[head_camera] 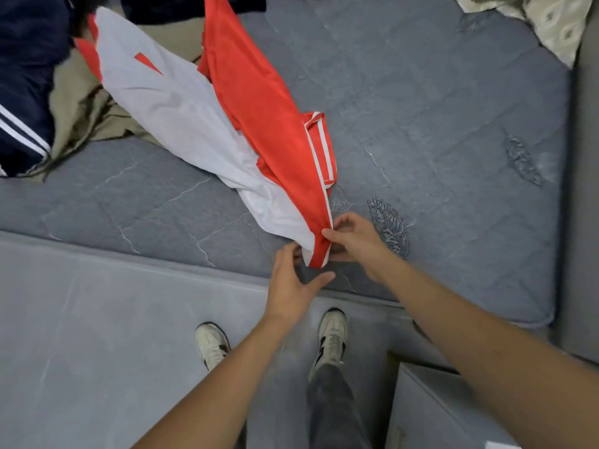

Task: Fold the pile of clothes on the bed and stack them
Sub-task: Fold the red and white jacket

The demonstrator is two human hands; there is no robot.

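Red-and-white jersey [259, 124] is trailing across the mattress [437, 124]; right hand [351, 236] is pinching its hem, left hand [291, 283], fingers loose, is touching beside it.

A grey quilted mattress [437, 131] fills most of the view, its stitched top showing 2 frayed patches, 1 near the front edge and 1 toward the right side. A red and white garment [227, 124] stretches across it from the far left toward the near edge. At the far left, beige fabric [84, 105] lies on the mattress beside a navy garment with white stripes [22, 102]. A pale patterned cloth [551, 21] sits at the far right corner.
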